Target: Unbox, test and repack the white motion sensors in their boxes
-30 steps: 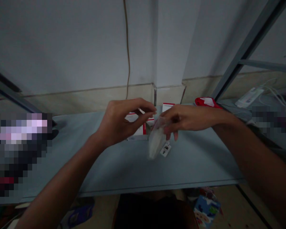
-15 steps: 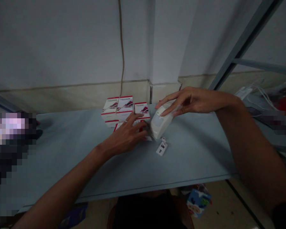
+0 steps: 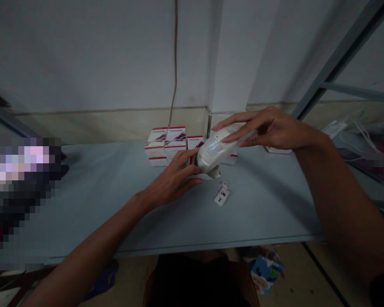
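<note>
My right hand (image 3: 262, 128) grips a white motion sensor (image 3: 213, 149) wrapped in a clear plastic bag, tilted with its lower end to the left. My left hand (image 3: 176, 177) is closed around an open white-and-red box (image 3: 208, 175), mostly hidden behind the fingers and the sensor. The sensor's lower end sits at the box's open mouth; how far inside it is, I cannot tell. Just below the box lies a small white part with black marks (image 3: 222, 196), beside a smaller white piece (image 3: 223, 185).
Several white-and-red boxes (image 3: 175, 143) stand against the wall at the back of the blue-grey table (image 3: 115, 213). White cables (image 3: 366, 132) and other items lie at the right, behind a metal frame post (image 3: 334, 59). A brown cord (image 3: 176, 55) hangs down the wall.
My left hand has closed on the open box and lifted it to the sensor. The sensor's lower end has come to the box's mouth. The view has shifted slightly left.
</note>
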Motion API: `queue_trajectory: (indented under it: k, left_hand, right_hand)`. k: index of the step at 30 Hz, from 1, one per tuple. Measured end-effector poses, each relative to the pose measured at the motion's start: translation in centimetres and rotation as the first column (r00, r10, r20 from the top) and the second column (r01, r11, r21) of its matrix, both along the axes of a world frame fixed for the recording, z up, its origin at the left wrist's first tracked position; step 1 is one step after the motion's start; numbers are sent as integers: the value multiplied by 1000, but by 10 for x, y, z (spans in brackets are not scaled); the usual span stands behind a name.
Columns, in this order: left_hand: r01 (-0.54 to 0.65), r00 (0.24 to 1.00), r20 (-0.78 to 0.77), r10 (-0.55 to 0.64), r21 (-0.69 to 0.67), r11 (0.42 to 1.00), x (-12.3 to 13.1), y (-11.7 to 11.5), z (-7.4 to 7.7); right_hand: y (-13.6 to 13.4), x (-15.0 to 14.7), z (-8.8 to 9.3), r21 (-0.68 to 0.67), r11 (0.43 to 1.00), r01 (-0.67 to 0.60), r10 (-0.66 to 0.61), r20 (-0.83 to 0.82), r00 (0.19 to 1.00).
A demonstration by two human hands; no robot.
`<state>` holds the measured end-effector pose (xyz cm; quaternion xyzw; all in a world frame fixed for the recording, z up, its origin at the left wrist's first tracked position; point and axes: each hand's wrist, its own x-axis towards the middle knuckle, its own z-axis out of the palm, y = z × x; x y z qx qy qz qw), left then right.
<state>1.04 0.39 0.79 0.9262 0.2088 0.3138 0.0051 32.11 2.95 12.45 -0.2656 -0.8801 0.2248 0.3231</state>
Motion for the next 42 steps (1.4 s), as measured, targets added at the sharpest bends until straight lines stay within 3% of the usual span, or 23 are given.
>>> queue_trajectory:
  k: [3,5,10,16,18,22,25,32,37,42]
  left_hand:
    - [-16,999,50,16,-7,1000,-1,1,-4]
    - [-7,997,80,7,2,1000,0,1,-6]
    - [-15,990,140,9,40,999,6,0,-15]
    - [-133,916,386,110,36,990,12,-1,-21]
    - [-166,895,423,139,28,986,12,-2,-20]
    - [-135,904,420,73,118,984,14,-5,-20]
    - [-95,916,400,25,155,983,16,-6,-21]
    - [-48,930,364,-52,259,965,22,-15,-18]
    - [14,957,269,-107,326,945,23,-15,-22]
    - [-69,943,331,-35,300,951,20,-9,-22]
  right_hand:
    - [2,-1,3,-102,990,-100,110,97,989]
    - [2,-2,2,-88,989,-116,127,141,982]
    - [-2,-14,-9,87,993,-77,56,221,974]
    - [-15,-36,-18,336,935,111,-140,64,988]
    - [-20,-44,-24,362,926,104,-136,63,989]
    - [-23,-61,-40,316,948,-40,-27,203,979]
    - [-19,-67,-48,264,964,-41,-31,264,964]
    - [-8,-64,-52,220,953,209,-229,72,971]
    - [-12,-68,-58,34,986,161,-164,225,960]
    - [-11,-65,-48,-84,985,150,-151,-5,988]
